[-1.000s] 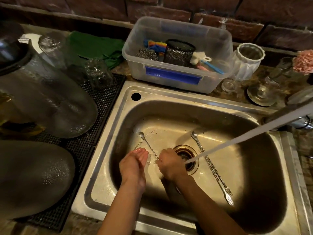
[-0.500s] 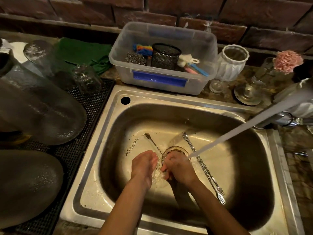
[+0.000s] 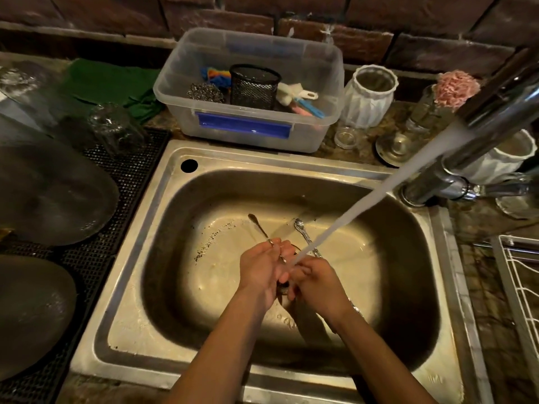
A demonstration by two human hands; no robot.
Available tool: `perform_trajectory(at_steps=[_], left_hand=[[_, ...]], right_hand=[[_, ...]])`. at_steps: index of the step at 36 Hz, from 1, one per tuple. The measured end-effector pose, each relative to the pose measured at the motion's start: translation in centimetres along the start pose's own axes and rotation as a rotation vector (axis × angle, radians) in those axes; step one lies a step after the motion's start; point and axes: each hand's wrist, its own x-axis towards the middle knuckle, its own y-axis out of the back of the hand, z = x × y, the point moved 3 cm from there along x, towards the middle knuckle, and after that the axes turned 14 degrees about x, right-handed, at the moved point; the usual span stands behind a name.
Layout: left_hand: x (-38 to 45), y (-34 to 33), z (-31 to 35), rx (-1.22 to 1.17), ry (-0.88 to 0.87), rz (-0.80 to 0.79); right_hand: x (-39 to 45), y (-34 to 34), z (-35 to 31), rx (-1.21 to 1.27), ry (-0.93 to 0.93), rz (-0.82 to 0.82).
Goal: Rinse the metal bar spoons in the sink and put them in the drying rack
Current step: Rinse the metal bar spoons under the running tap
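Note:
Both hands meet under the running water above the drain of the steel sink. One twisted metal bar spoon sticks out up-left from between them, its small bowl raised off the sink floor. My left hand cups its stem and my right hand closes on its lower end. A second bar spoon lies on the sink floor and runs under my right hand. The white wire drying rack stands at the right edge.
The chrome faucet rises at the sink's right rim. Behind the sink sits a clear plastic tub with scrubbers and a black mesh cup. White ribbed jars and glasses stand at the back right. Upturned glassware rests on a black mat at left.
My hands have come together under the stream. The left bar spoon has risen off the sink floor with them. The second spoon stayed where it lay.

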Motion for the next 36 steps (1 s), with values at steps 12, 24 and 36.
perform_trajectory(at_steps=[12,24,36], left_hand=[[-0.8,-0.4,-0.4,-0.163,0.005,0.043],[-2.0,-0.2,-0.6,-0.270,-0.009,0.041],[-3.7,-0.7,-1.2,-0.299,0.000,-0.016]], right_hand=[[-2.1,0.8,-0.7,0.018,-0.019,0.022],[-4.5,1.9,-1.7,-0.053,-0.098,-0.005],[-6.9,3.5,-1.6,-0.256,-0.020,0.037]])
